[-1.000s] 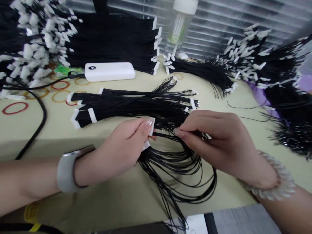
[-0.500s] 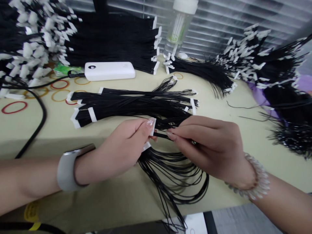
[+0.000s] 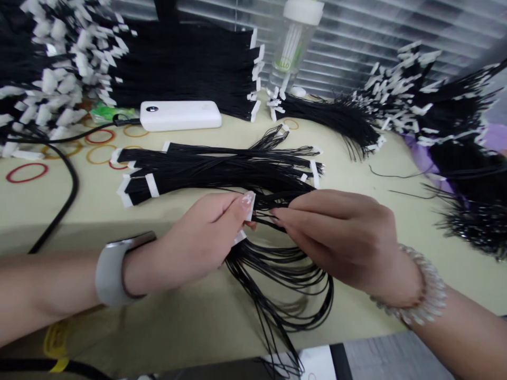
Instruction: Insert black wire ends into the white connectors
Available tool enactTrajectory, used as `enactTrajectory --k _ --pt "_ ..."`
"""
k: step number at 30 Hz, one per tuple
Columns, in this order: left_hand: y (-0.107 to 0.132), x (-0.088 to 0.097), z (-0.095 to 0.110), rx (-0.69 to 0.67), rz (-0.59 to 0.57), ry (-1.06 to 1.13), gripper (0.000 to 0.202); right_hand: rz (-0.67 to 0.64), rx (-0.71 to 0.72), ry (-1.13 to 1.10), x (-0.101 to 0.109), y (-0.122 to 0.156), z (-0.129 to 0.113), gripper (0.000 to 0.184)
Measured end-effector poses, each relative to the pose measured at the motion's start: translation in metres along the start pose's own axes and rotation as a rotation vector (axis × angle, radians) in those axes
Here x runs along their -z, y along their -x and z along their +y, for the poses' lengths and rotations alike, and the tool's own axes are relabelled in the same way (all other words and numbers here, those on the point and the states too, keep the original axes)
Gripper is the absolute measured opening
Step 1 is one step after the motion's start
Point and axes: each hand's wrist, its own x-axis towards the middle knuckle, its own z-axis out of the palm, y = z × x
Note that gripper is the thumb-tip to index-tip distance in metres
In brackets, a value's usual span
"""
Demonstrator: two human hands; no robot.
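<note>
My left hand [image 3: 206, 237] pinches a white paper tab [image 3: 249, 207] at the end of a bundle of thin black cords [image 3: 277, 274], which loops down over the table's front edge. My right hand [image 3: 340, 232] is closed on the same black cords just right of the tab, fingertips almost touching the left hand's. Right behind both hands lies a flat pile of black cord bundles with white tabs [image 3: 214, 169]. A grey watch sits on my left wrist, a clear bead bracelet on my right.
A white power bank [image 3: 180, 115] with a black cable [image 3: 59, 174] lies behind the pile. Coloured rubber bands [image 3: 27, 172] are scattered at left. Heaps of tabbed black cords [image 3: 428, 116] fill the back and right. A clear bottle [image 3: 291, 47] stands by the blinds.
My right hand has slid left along the cords toward my left hand, and the loop of cords hanging below has drawn tighter. My left hand has stayed in place.
</note>
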Motion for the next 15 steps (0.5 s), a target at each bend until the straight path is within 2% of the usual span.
enactTrajectory --k 10,13,15 --pt "0.001 -0.0004 -0.0011 -0.101 -0.028 -0.135 0.036 -0.07 -0.04 -0.052 0.0005 0.0002 -0.0048 0.013" --pt "0.0017 -0.0001 -0.0002 -0.096 -0.04 -0.145 0.036 -0.089 -0.059 -0.157 0.0008 -0.0028 -0.0046 0.014" --pt "0.0013 -0.0002 0.0007 -0.094 -0.059 -0.142 0.036 -0.12 -0.124 -0.305 0.003 -0.0066 -0.0037 0.014"
